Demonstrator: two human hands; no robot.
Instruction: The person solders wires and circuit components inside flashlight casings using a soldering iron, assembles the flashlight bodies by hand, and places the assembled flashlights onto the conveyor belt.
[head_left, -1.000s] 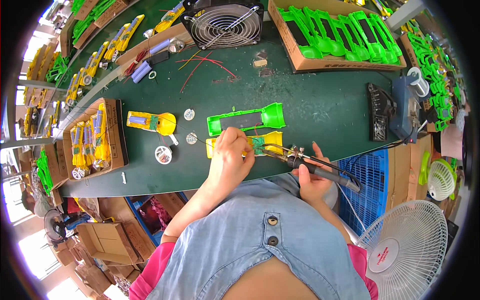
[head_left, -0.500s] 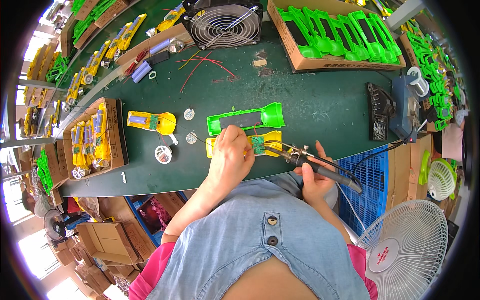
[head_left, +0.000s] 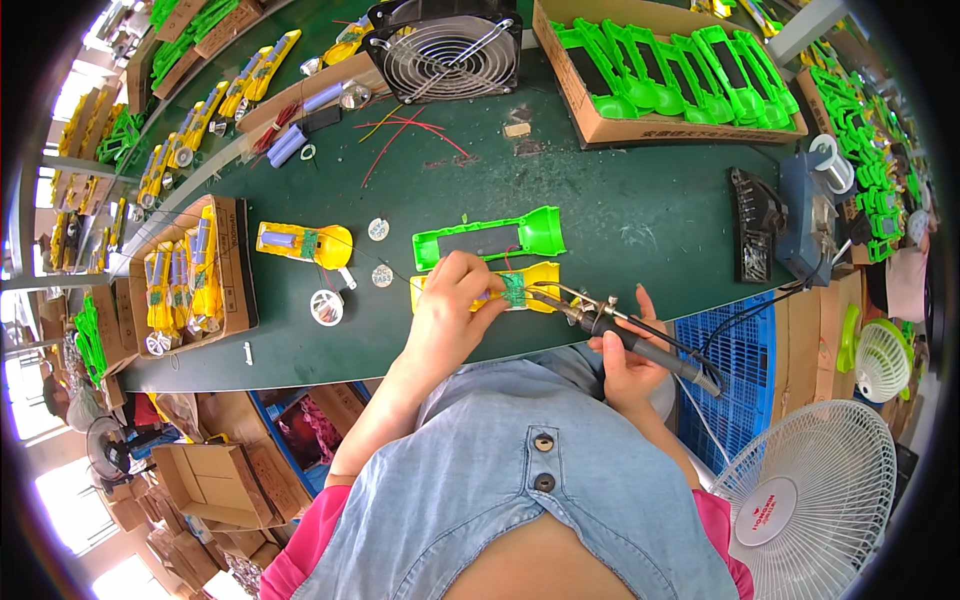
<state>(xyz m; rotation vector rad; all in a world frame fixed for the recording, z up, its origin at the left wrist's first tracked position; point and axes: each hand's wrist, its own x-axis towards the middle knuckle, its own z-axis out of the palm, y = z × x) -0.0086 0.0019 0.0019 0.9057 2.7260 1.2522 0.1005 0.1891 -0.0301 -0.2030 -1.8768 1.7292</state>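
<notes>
A yellow plastic housing half (head_left: 545, 272) with a small green circuit board (head_left: 514, 290) lies in front of me. My left hand (head_left: 452, 312) rests over its left part, fingers pinched together; what they grip is hidden. From the right, my right hand (head_left: 632, 360) holds a soldering iron (head_left: 650, 350) with a thin feed tube clamped along it. The iron's tip points at the board's right edge; whether it touches cannot be told. Just behind lies a green housing half (head_left: 541, 232) with a dark panel, and a thin red wire runs between the two halves.
Left of my hands lie another yellow housing (head_left: 333, 245), a round reflector (head_left: 326, 308) and two small discs. A carton (head_left: 236, 265) of yellow assemblies stands farther left. Behind are a metal-grilled fan (head_left: 445, 60) and a box (head_left: 690, 130) of green housings; a soldering station (head_left: 808, 215) stands right.
My left thumb and fingertips have shifted slightly at the yellow housing. The soldering iron has stayed almost in place, and the whole view has moved a little.
</notes>
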